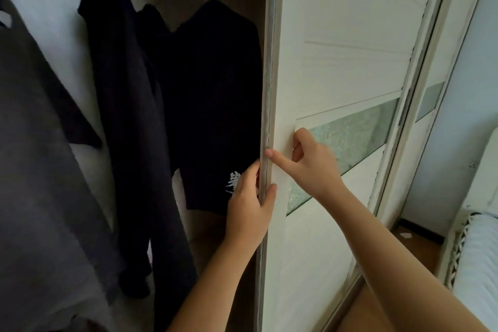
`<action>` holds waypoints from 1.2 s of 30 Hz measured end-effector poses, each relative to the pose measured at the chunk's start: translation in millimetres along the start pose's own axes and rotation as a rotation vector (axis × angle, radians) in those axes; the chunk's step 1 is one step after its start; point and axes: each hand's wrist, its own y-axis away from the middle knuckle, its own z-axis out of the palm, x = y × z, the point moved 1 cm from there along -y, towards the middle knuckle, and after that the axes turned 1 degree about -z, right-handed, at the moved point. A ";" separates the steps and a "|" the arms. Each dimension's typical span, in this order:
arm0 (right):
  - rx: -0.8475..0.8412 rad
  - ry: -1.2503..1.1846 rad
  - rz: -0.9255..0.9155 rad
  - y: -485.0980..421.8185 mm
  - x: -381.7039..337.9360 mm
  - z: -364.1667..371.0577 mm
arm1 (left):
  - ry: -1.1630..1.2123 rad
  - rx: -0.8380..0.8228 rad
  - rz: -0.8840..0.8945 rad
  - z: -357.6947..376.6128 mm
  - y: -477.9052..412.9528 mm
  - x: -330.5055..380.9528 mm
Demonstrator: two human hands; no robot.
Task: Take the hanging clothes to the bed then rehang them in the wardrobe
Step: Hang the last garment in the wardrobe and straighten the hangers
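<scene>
White wardrobe door (323,250) edge is being clasped by the left grip (249,205), fingers wrapping behind it. The right grip (310,162), fingers curled on nothing, is pressing its thumb there. Dark hanging clothes (210,89) are hanging inside, just beside. Opening seems in hand; next, sliding the door rightward, then lifting garments out

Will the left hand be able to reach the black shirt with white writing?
Probably yes. The left hand grips the door edge right beside the black shirt; nothing stands between them.
</scene>
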 end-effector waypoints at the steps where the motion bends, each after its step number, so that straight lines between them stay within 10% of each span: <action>1: -0.006 -0.015 -0.005 5.8 -9.3 1.9 | -0.007 0.007 -0.009 -10.1 6.6 0.6; 18: -0.113 -0.190 -0.167 86.1 -173.5 51.4 | -0.840 0.502 0.520 -213.9 136.3 55.4; 23: -0.186 -0.240 -0.227 104.2 -210.9 60.6 | -0.956 0.809 0.389 -274.3 158.1 58.6; 36: -0.352 -0.407 -0.338 138.9 -287.4 84.5 | -0.370 0.717 0.053 -330.3 187.0 51.7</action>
